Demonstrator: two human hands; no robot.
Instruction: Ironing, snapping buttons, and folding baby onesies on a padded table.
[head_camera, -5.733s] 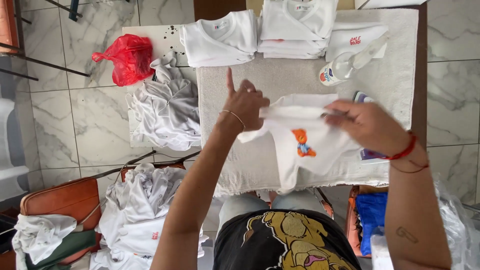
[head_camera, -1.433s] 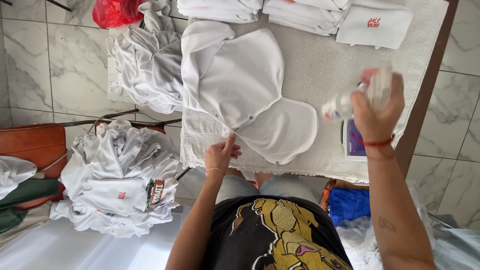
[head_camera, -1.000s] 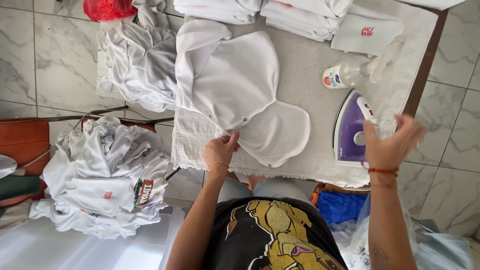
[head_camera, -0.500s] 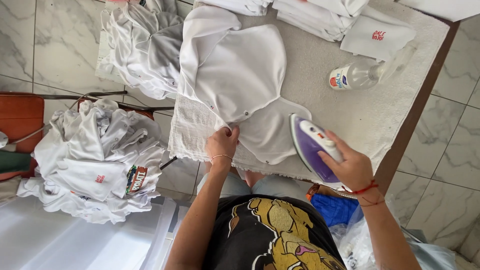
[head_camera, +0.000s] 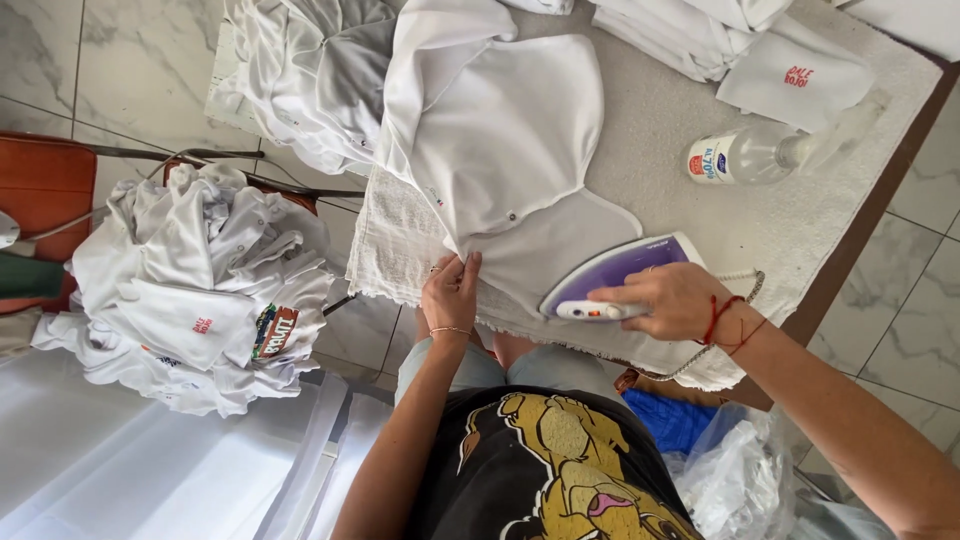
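Pressing down at the near edge of the bench (head_camera: 700, 200), the right hand (head_camera: 672, 298) is wrapping its fingers closed around the handle of a purple and white iron (head_camera: 612, 280). The iron's long axis is running leftward along that edge, tip aiming at the left hand (head_camera: 450, 292), whose fingers are pinching the hem of a white garment (head_camera: 500, 150) lying spread toward the far edge. A spray bottle (head_camera: 745, 155) is lying at the right edge, folded white shirts (head_camera: 740, 45) at the far corner. Crumpled white clothes (head_camera: 200, 290) are sitting heaped on a chair over marble floor tiles.
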